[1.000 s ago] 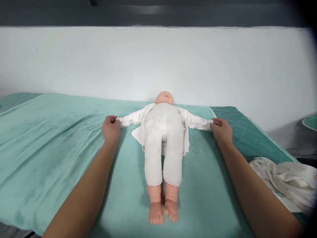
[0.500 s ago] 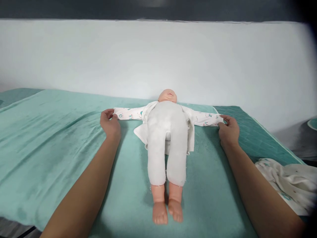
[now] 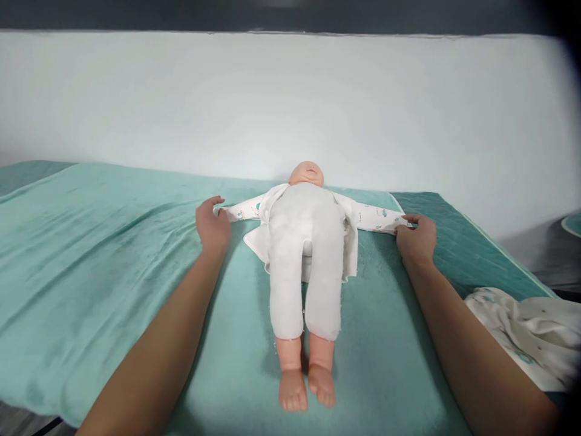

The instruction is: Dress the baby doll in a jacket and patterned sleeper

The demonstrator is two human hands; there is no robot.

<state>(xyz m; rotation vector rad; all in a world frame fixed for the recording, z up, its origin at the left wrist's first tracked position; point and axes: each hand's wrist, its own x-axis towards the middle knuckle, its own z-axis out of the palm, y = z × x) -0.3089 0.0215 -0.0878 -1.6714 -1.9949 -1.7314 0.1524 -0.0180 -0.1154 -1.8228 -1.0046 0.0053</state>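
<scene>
A baby doll (image 3: pixel 307 266) with a white cloth body lies on its back on a teal blanket (image 3: pixel 100 266), head toward the wall. An open white printed baby shirt (image 3: pixel 372 217) is on it, sleeves spread out to both sides. My left hand (image 3: pixel 212 225) pinches the end of the sleeve on the left. My right hand (image 3: pixel 416 237) grips the cuff of the sleeve on the right.
A white wall (image 3: pixel 290 109) runs close behind the doll's head. A crumpled white printed cloth (image 3: pixel 521 330) lies at the right edge of the bed. A darker teal quilted pad (image 3: pixel 458 248) shows under the blanket on the right.
My left hand has slid inward toward the doll, shortening the sleeve on that side. My right hand has moved slightly inward and down with its cuff.
</scene>
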